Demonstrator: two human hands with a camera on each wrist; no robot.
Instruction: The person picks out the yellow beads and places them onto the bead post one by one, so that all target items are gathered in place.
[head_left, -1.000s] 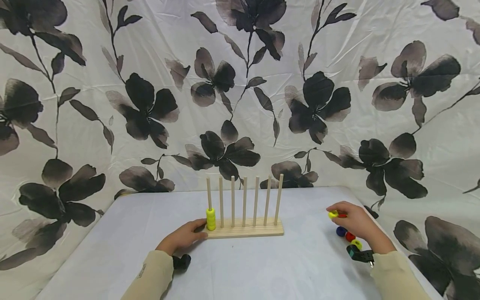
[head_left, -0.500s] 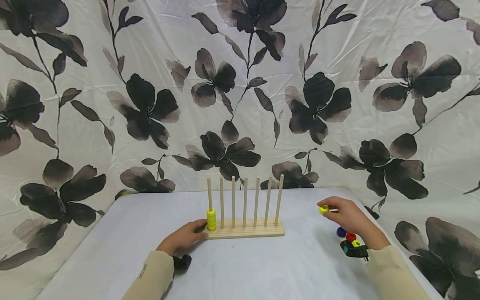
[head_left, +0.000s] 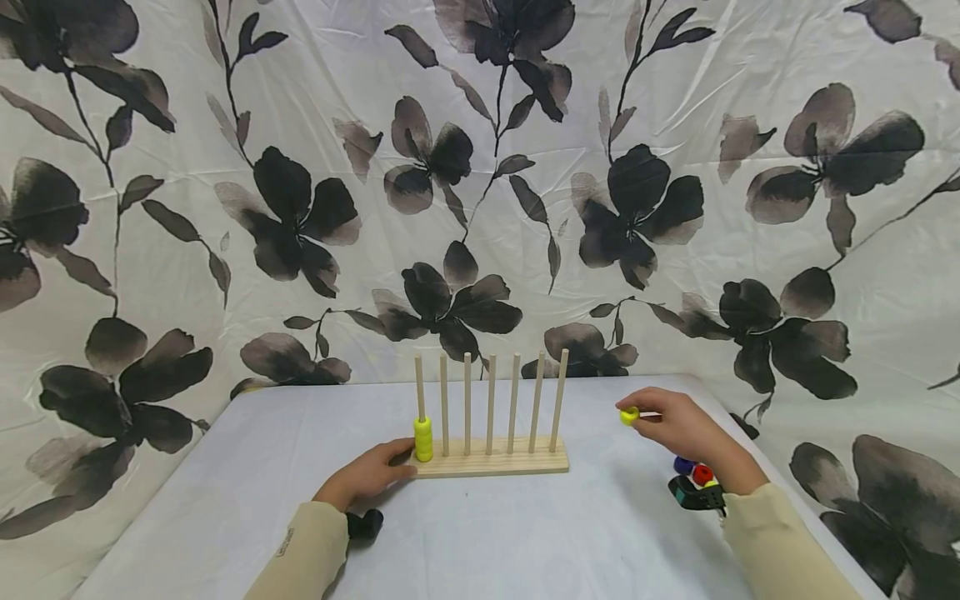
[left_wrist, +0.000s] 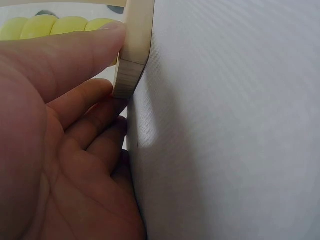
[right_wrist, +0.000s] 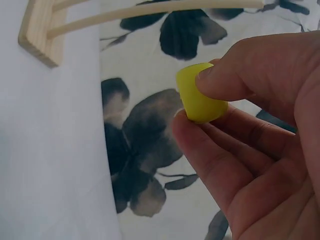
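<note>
A wooden peg rack (head_left: 491,468) stands mid-table, with several upright pegs on its flat base. Yellow beads (head_left: 423,439) are stacked on its leftmost peg; the other pegs carry nothing. My left hand (head_left: 369,475) holds the left end of the base, and in the left wrist view the thumb (left_wrist: 95,42) lies against the wood with the fingers at the end's other side. To the right of the rack, my right hand (head_left: 678,425) is raised above the table and pinches a yellow bead (right_wrist: 200,92) between thumb and fingertips.
On the right of the white table (head_left: 525,542), a blue bead (head_left: 682,465), a red bead (head_left: 702,475) and a partly hidden yellow bead (head_left: 711,485) lie beneath the right wrist. A floral cloth (head_left: 480,208) hangs behind the table.
My right hand has moved left and slightly up with the yellow bead, away from the loose beads and towards the rack. The left hand and the rack have stayed put.
</note>
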